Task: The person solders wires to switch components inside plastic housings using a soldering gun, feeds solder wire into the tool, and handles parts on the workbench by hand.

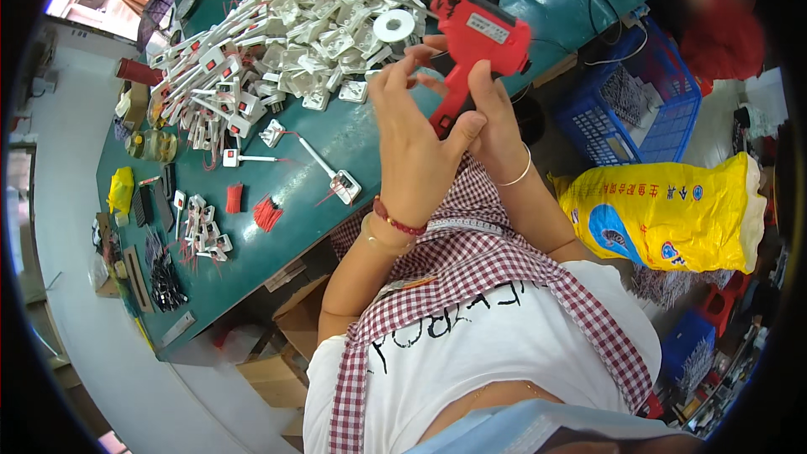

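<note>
In front of my chest I hold up a red pistol-shaped tool (485,32) with a dark shaft pointing up and left; it looks like a soldering gun. My right hand (498,118) wraps its handle, with the thumb pressed on the near side and fingertips showing behind. My left hand (416,113) is curved around the lower handle, its thumb lying across toward my right hand. How firmly the left fingers grip is partly hidden. Beyond my left hand a white ring-shaped spool (393,25) stands by a heap of small white plastic housings (315,21).
On the green table (286,172) lie a white lamp-like part with a stem (324,164), red wire bundles (267,213), a small group of white parts (204,229) and dark wires (164,273). To my right are a blue crate (626,147) and a yellow sack (664,214). Another person in red (723,29) is beyond.
</note>
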### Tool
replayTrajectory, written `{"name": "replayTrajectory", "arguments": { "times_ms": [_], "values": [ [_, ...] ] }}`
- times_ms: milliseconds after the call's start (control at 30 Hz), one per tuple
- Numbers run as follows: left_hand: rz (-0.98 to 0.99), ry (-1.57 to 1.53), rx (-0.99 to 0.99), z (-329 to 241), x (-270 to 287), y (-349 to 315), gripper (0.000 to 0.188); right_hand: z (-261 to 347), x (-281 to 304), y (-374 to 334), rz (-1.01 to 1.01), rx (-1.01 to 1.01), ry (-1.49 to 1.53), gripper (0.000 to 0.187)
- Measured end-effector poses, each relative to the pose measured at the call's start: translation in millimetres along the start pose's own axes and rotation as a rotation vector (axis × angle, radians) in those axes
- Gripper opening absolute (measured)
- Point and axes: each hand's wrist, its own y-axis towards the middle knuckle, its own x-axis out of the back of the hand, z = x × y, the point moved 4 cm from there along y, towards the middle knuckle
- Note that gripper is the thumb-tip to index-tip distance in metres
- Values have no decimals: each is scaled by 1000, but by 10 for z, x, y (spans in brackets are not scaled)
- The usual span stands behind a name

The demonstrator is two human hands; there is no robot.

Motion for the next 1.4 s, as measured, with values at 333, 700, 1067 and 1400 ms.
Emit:
{"name": "replayTrajectory", "arguments": {
  "times_ms": [333, 700, 1067, 1400],
  "values": [
    [81, -510, 371, 495, -4, 17, 64, 291, -126, -203, 69, -7, -545, 28],
    [-88, -407, 442, 514, 163, 107, 53, 467, -119, -8, -49, 161, -632, 15],
    [-99, -322, 397, 508, 166, 185, 48, 600, -216, -36, -15, 173, -585, 17],
    [-95, -236, 373, 409, 120, 209, 52, 595, -245, -130, -46, 131, -508, 19]
  ]
}}
